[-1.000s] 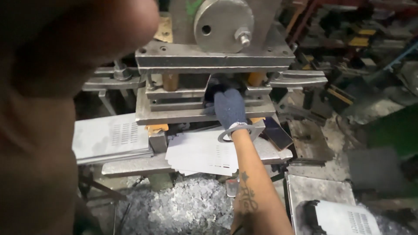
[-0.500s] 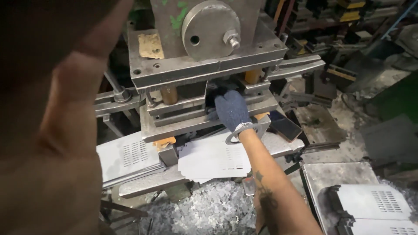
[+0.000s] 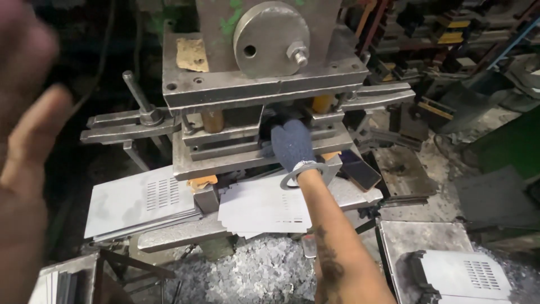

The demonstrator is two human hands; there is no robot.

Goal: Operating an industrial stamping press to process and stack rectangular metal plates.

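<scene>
My right hand point(image 3: 292, 143), in a dark blue knitted glove, reaches into the gap between the upper and lower die blocks of a grey metal press point(image 3: 264, 84). Its fingertips are hidden inside the gap. A flat metal ring point(image 3: 288, 180) sits around the wrist. Under my forearm a thin grey sheet with notched edges point(image 3: 259, 205) lies on the press bed. My left hand point(image 3: 25, 186) is bare and blurred, close to the camera at the left edge. Its fingers are spread and it holds nothing.
A stack of grey slotted sheets point(image 3: 140, 202) rests left of the die. More slotted sheets lie in a metal tray point(image 3: 461, 270) at the lower right. Shiny metal scrap point(image 3: 253, 276) is piled below the press. A lever handle point(image 3: 138, 98) sticks up at the left.
My left hand has dropped from covering the upper left of the view to the left edge. The right hand has stayed in the die gap. The view has shifted slightly.
</scene>
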